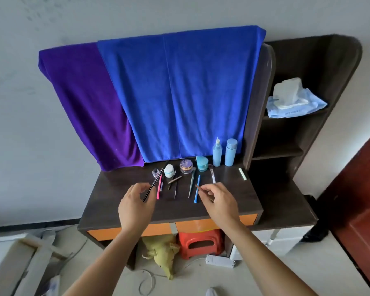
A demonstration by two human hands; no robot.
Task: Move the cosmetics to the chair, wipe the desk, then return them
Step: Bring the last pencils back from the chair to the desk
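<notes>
Cosmetics lie on the dark desk (120,208). At the back stand two light-blue bottles (217,153), a teal jar (201,163), a purple-lidded jar (186,166), a white jar (169,170) and a small nail-polish bottle (156,173). In front lie a pink pencil (159,188), a blue stick (197,189), a makeup brush (212,174) and several thin tools. My left hand (135,207) pinches a long black pencil (155,181), tilted up off the desk. A short brown pencil (201,189) is pinched in my right hand (219,202).
Blue towel (179,92) and purple towel (88,103) hang behind the desk. A wet-wipe pack (293,101) sits on the right shelf. A pale green stick (242,174) lies at the desk's right. Under the desk stand a red stool (199,242) and a yellow bag (162,253).
</notes>
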